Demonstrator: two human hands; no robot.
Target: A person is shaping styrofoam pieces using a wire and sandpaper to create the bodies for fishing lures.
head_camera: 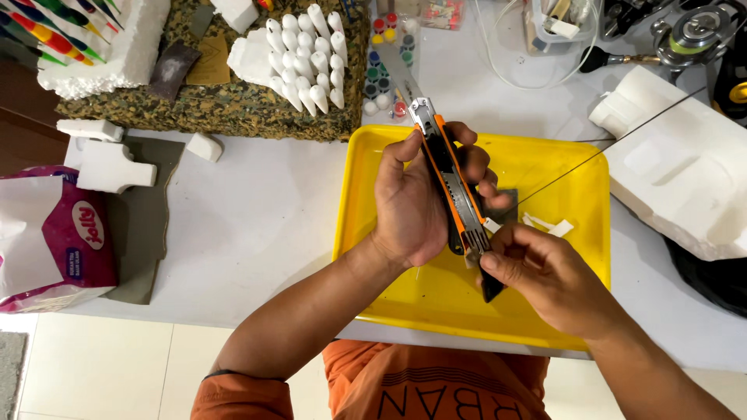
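The left hand (408,206) is clenched around the middle of an orange and grey utility knife (450,177), fingers wrapped over its far side, so that the knife stands tilted above a yellow tray (580,233) with its long blade pointing towards the far edge of the desk. The right hand (545,276) pinches the knife's near end between thumb and fingertips, just where a small black piece (492,288) sticks out below. Under the hands, white foam scraps (551,226) lie in the tray near its right side. A thin wire (615,148) runs slantwise from the tray towards the desk's far right corner, crossing a large white foam block (685,179). Beyond the tray's far left corner, a cluster of white foam cones (307,58) rests on a speckled mat (233,109), with small paint pots (385,62) beside them.
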